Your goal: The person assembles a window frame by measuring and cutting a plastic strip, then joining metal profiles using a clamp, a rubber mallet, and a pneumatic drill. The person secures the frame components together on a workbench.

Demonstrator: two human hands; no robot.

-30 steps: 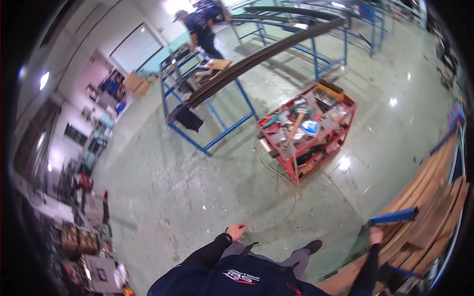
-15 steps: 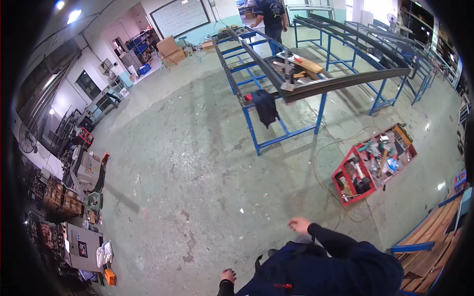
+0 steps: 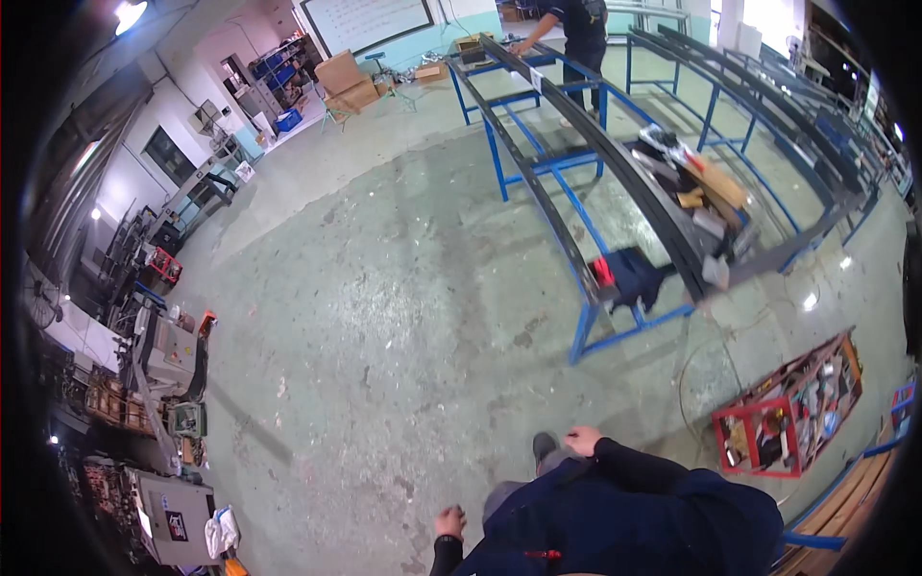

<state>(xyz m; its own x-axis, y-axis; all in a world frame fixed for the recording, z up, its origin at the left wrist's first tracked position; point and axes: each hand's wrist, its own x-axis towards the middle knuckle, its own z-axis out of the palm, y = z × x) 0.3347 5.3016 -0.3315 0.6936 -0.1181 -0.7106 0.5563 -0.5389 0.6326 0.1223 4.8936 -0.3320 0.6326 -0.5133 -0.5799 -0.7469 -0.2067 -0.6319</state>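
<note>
My left hand (image 3: 449, 521) hangs low beside my body over the bare floor, a dark band at its wrist. Its fingers are loosely bent and partly apart, and I see nothing in them. Further right, my right hand (image 3: 582, 441) hangs in front of my dark clothing, close to my shoe (image 3: 545, 447). Its fingers are loosely curled with a gap between them, and no object shows there. Neither hand touches anything. Nearest to the right hand is a red toolbox (image 3: 756, 439) on the floor, filled with assorted tools.
A blue metal frame (image 3: 582, 331) ahead carries long dark profiles (image 3: 663, 216), with a dark cloth (image 3: 634, 278) over its near end. A person (image 3: 582, 34) stands at its far side. Grey cabinets (image 3: 178, 514) line the left. A hose (image 3: 684, 384) lies near the toolbox.
My view has moved forward; the blue frame and cloth are nearer and further right, and the toolbox sits lower right. The person's arm now reaches onto the frame. Both my hands remain without an object.
</note>
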